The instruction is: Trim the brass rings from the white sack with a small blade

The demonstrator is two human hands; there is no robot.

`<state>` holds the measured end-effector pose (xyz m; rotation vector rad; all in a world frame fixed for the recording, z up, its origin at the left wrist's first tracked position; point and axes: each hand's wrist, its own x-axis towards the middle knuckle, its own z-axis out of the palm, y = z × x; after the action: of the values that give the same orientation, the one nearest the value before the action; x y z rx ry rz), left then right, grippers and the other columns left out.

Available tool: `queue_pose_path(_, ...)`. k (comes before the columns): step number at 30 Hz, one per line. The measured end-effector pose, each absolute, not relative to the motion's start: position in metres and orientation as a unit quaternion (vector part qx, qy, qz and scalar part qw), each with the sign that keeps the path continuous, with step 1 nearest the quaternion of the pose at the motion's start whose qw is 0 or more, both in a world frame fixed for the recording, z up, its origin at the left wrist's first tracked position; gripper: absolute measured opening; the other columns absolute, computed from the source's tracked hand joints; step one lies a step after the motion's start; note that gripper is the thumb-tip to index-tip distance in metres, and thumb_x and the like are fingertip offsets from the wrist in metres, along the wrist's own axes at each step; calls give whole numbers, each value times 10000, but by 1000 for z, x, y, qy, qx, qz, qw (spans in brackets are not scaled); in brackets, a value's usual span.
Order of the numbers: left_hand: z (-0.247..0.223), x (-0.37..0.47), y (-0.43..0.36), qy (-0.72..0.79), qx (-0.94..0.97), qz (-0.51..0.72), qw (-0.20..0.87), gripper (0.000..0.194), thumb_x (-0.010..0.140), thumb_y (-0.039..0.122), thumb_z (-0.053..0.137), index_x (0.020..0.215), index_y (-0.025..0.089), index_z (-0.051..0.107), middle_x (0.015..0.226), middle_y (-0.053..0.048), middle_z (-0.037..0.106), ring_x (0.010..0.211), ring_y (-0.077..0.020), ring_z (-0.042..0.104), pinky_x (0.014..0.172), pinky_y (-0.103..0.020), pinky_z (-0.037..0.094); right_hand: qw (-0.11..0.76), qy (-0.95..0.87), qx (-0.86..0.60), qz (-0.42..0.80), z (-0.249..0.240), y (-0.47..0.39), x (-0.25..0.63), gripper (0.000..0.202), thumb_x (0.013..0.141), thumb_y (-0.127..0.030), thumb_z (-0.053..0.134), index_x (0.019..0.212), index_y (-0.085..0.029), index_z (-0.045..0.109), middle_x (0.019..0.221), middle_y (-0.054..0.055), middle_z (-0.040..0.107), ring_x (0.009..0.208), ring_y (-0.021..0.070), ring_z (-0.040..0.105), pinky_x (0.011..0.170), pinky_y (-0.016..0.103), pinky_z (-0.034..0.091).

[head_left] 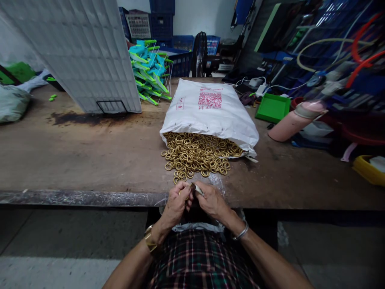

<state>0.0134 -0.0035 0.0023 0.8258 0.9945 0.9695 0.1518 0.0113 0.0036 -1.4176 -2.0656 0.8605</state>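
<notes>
Centrally, two bare hands work over the front edge (90, 199) of a wooden worktable (114, 160). Far left and ahead of the fingers stands a ribbed white panel (99, 48); the wood between it and the hands offers sideways room. The left hand (179, 200) is closed in a pinch, thumb against curled index finger, apparently on a gold-coloured ring (190, 186), of which only a sliver shows. Just beyond the fingertips, straight ahead, loose gold-coloured rings (195, 156) spill from the mouth of a white sack (189, 116) printed in red. Immediately right of the left fingertips, the right hand (214, 202) grips a small pale tool (199, 190), its kind uncertain; the long axis slants forward and leftward from the right fingers, bringing the dark end next to the left fingertips. Of the two hands, the right is nearer the tool's body. Farther right and ahead, well apart from the fingers, a green tray (273, 108) and a pink bottle (285, 124) bound the working room.
</notes>
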Motion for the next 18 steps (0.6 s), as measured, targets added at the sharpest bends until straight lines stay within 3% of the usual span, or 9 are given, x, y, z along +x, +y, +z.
queue_pose_path(13, 3, 14, -3, 500, 409, 408, 645, 362, 749, 537, 497, 700, 183, 443, 549, 58, 472, 415, -52, 410, 389, -162, 329, 203, -795, -513, 254, -3, 12, 150, 165, 709, -73, 391, 755, -186, 502, 608, 0, 530, 556, 124, 451, 543, 234, 278)
queue_pose_path(18, 11, 16, -6, 495, 451, 422, 611, 396, 724, 555, 517, 643, 173, 449, 524, 48, 463, 419, -55, 403, 403, -173, 322, 180, -796, -514, 265, -3, 18, 155, 152, 734, -91, 383, 750, -185, 501, 558, -21, 477, 509, 111, 391, 511, 232, 244)
